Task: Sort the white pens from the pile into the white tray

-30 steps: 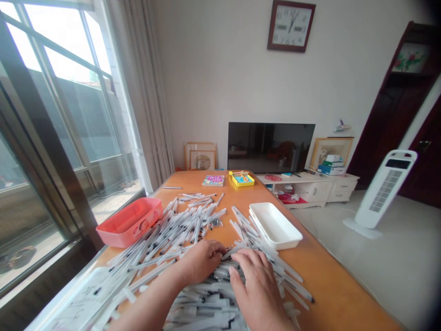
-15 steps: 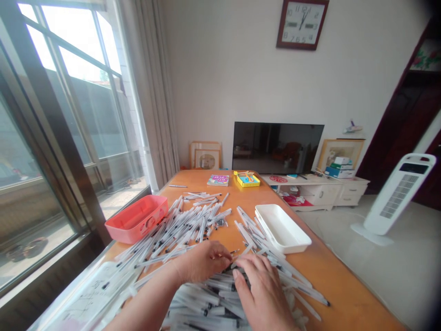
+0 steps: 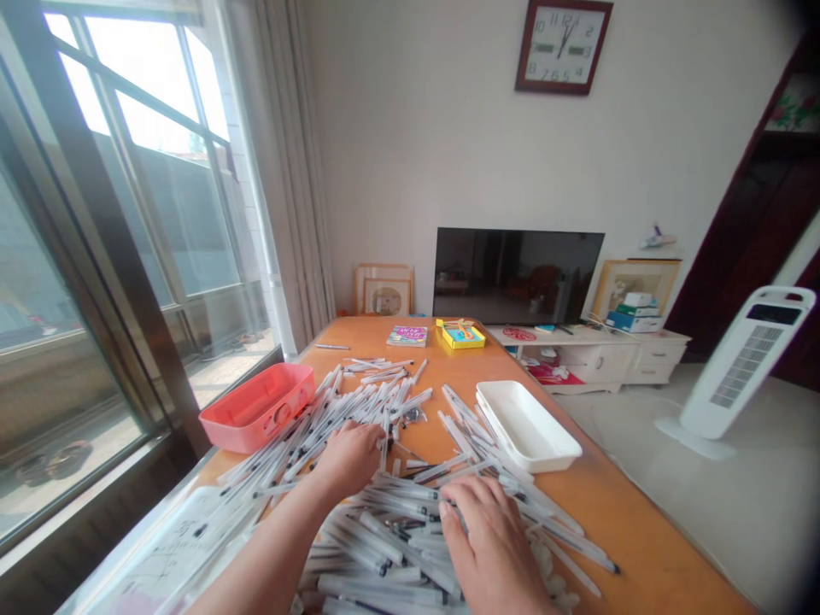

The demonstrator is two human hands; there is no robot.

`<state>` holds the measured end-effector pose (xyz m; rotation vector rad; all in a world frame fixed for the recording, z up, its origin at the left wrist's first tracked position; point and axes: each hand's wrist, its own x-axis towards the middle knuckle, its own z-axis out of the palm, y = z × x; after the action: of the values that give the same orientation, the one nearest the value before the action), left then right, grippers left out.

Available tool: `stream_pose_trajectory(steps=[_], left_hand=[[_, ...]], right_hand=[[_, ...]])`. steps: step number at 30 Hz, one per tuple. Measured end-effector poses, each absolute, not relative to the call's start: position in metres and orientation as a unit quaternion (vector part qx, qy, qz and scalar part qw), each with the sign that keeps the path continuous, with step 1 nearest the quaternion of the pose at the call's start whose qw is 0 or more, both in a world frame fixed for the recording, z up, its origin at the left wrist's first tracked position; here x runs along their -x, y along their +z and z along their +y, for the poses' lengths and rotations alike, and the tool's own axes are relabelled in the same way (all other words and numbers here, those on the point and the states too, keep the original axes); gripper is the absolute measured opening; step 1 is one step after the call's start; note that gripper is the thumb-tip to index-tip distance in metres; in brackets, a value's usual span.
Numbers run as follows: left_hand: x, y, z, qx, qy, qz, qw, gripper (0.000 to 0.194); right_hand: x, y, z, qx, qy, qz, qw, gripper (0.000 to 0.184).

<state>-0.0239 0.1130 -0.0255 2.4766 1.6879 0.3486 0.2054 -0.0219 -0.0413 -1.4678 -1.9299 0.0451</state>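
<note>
**Two hands (image 3: 349,459) down on a heap of clear plastic pens (image 3: 384,547)**

The left hand (image 3: 349,459) curls palm-down at the heap's far edge, any grip hidden. The right hand (image 3: 490,538) rests open, fingers splayed on the pens, which sprawl across the orange wooden table (image 3: 641,530).

Here we were, head-worn and peering forward and down, the left hand (image 3: 349,461) and right hand (image 3: 493,538) right up close at the bottom of the frame, the orange wooden table (image 3: 641,530) stretching away from its near end toward the dark television (image 3: 518,263) on the far wall, the tall window (image 3: 147,171) running along the left.
</note>
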Motion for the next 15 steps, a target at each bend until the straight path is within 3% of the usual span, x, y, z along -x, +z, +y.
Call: stream_pose_trajectory(steps=[7, 15], left_hand=[[0.012, -0.010, 0.099, -0.826, 0.127, 0.527, 0.155, 0.028], [0.000, -0.007, 0.097, -0.827, 0.227, 0.492, 0.149, 0.025]], right_hand=[[-0.206, -0.033, -0.026, 0.570, 0.038, -0.738, 0.357, 0.024], [-0.196, -0.024, -0.038, 0.499, 0.112, -0.804, 0.304, 0.030]])
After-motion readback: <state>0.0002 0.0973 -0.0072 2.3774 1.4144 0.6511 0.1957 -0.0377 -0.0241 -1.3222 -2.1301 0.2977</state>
